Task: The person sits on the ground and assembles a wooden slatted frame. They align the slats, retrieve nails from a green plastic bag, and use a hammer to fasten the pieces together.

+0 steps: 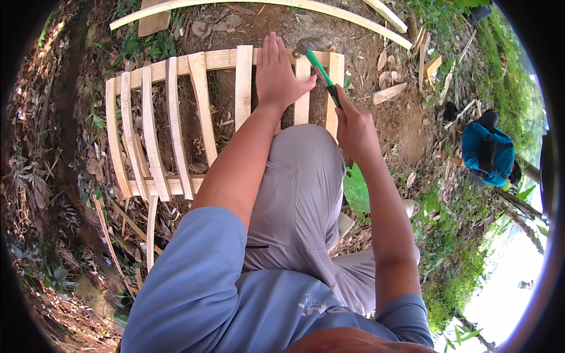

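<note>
A slatted wooden frame [222, 59] lies on the ground before me, with several pale slats across two long rails. My left hand [278, 76] rests flat near the far rail, fingers stretched out and pressed on the wood between two slats. In my right hand [356, 128] is a claw hammer [321, 72] with a green and black handle. Its metal head is over the far rail, close to the top of a slat [302, 97] right of my left hand. Whether the head touches the wood I cannot tell. My knee covers the near right part of the frame.
A long thin wood strip [259, 4] lies beyond the frame. Wood offcuts [432, 66] sit at the far right, and loose sticks [151, 229] at the near left. Another person in a teal top [486, 147] is off to the right. Dry leaves and plants cover the ground.
</note>
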